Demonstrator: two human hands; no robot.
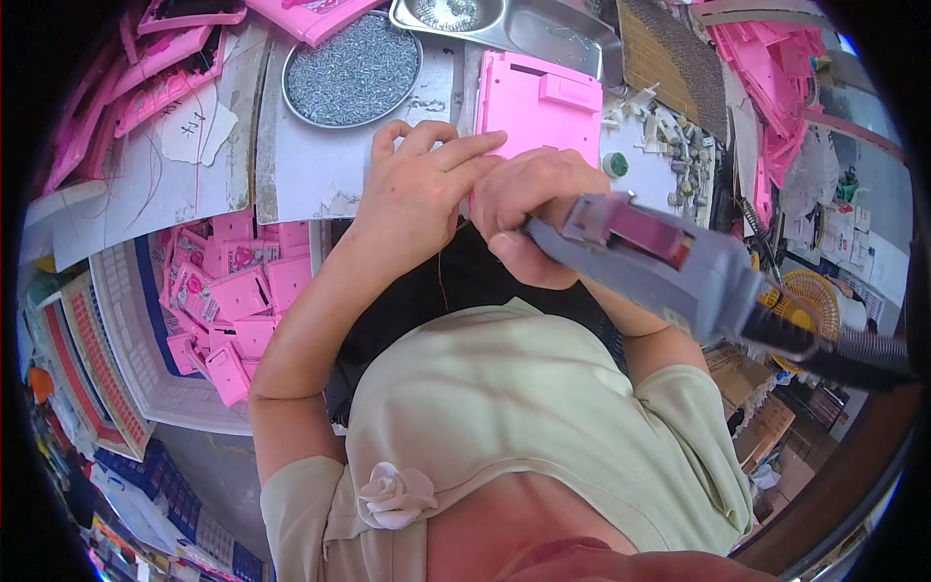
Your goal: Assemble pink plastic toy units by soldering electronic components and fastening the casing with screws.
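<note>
A pink plastic case (524, 112) with a raised rectangular block lies on the white work surface in front of me. My left hand (417, 184) is at its near left corner, index finger and thumb closed on the edge and the other fingers bent out to the left. My right hand (538, 209) is wrapped round the front end of a grey electric screwdriver (640, 257), held tilted over the near edge of the case. The screwdriver's black cord runs off to the right. Its tip is hidden behind my right hand.
A round metal tray of screws (354, 73) stands left of the case, with a steel tray (543, 34) behind. Small grey and white parts (674, 145) and a green-topped container (615, 164) lie right. Below left, a white crate (136, 301) holds pink cases. Pink shells (170, 68) are stacked far left.
</note>
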